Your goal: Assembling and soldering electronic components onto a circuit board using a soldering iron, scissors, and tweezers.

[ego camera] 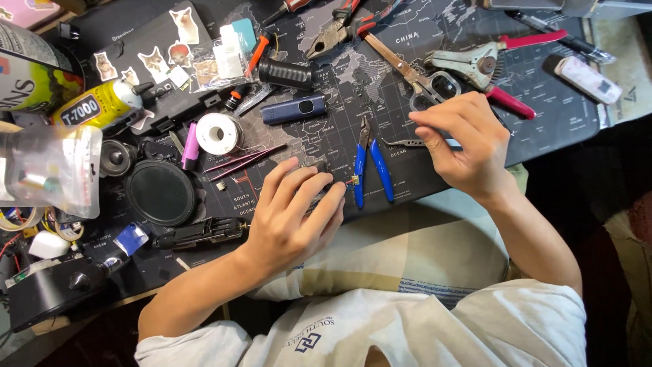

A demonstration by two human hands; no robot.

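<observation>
My left hand point(293, 216) rests near the front edge of a dark world-map desk mat point(543, 129), fingers closed over a small dark component with a tiny board showing at its right end point(353, 181). Blue-handled cutters point(370, 166) lie just to the right of it. My right hand point(465, 146) is further right, pinching the end of steel tweezers point(407, 142) that lie flat on the mat. Scissors with round handles point(424, 92) sit just above that hand.
Tools crowd the mat: pliers point(339, 30), red-handled wire strippers point(485, 64), a blue rectangular device point(293, 109), a solder spool point(219, 132), pink tweezers point(241, 162), a round black lid point(161, 192), a yellow glue tube point(98, 105), a clear plastic bag point(51, 170).
</observation>
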